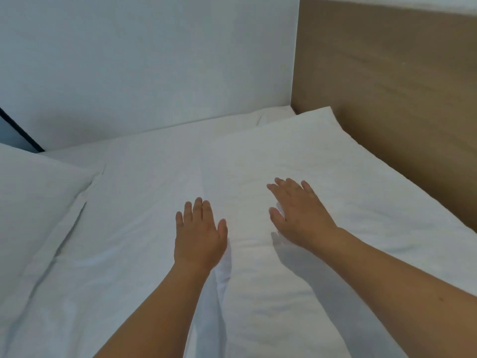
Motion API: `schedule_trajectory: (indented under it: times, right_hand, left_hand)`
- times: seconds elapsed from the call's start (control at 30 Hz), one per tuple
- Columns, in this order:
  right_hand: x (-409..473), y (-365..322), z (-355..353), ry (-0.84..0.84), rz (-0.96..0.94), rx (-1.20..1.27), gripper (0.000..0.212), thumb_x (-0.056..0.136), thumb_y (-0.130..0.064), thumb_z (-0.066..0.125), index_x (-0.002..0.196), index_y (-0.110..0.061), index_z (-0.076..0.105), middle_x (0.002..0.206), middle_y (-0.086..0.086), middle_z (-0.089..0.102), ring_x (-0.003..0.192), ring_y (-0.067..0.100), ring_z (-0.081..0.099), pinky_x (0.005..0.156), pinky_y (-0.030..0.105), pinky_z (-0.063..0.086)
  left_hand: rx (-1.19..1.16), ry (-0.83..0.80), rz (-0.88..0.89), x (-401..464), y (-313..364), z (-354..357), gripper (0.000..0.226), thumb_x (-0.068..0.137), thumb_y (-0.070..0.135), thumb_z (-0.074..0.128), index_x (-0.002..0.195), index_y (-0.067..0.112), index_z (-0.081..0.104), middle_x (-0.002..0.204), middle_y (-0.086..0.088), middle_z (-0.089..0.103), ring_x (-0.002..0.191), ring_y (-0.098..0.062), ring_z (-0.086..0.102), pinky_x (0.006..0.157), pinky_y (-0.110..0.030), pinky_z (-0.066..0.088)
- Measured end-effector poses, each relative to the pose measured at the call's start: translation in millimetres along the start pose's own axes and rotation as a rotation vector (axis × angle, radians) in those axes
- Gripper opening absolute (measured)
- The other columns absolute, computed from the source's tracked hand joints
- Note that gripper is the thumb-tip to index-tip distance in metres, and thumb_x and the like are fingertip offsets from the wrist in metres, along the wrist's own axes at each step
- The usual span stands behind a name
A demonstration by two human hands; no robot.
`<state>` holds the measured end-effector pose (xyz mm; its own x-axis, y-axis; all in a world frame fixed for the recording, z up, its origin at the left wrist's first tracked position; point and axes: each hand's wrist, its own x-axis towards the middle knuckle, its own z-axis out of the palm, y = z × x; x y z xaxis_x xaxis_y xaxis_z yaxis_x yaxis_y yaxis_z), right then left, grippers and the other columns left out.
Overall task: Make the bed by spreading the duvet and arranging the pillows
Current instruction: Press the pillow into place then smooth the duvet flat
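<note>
A white pillow [335,182] lies flat along the wooden headboard on the right side of the bed. My right hand [299,213] rests palm down on it, fingers spread, holding nothing. My left hand [200,233] lies flat and open at the pillow's left edge, where the pillow meets the white sheet [144,192]. A second white pillow or folded duvet [33,202] lies at the left, with a flap edge running diagonally beside it. All the bedding is white, so the borders are hard to tell.
The brown wooden headboard [392,81] stands along the right. A white wall [154,65] closes the far side of the bed. A dark strip [18,130] shows at the far left beyond the wall panel.
</note>
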<state>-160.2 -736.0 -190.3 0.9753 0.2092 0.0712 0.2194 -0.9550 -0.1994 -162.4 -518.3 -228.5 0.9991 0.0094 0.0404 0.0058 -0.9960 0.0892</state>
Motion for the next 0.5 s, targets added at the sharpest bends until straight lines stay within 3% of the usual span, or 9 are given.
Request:
schedule_trajectory:
  times: [0.27,0.5]
  right_hand:
    - [26.3,-64.4,-146.5,-0.042,0.058,0.074,0.058,0.100,-0.038,0.034,0.153,-0.024,0.016,0.161,-0.001,0.015,0.148,0.018,0.011,0.119,0.035,-0.001]
    - [48.9,-162.0,-216.3,-0.075,0.161,0.094,0.058,0.100,-0.034,0.033,0.154,-0.021,0.014,0.161,-0.001,0.014,0.148,0.016,0.010,0.120,0.034,0.001]
  left_hand:
    - [0.033,-0.050,0.156,17.9,4.8,-189.2,0.062,0.101,0.042,0.020,0.153,0.010,0.011,0.161,-0.008,0.009,0.148,-0.029,0.003,0.120,-0.045,0.002]
    - [0.075,-0.061,0.308,37.2,-82.3,-306.8,0.061,0.101,0.038,0.024,0.153,0.010,0.009,0.162,-0.008,0.005,0.149,-0.028,-0.001,0.120,-0.045,-0.002]
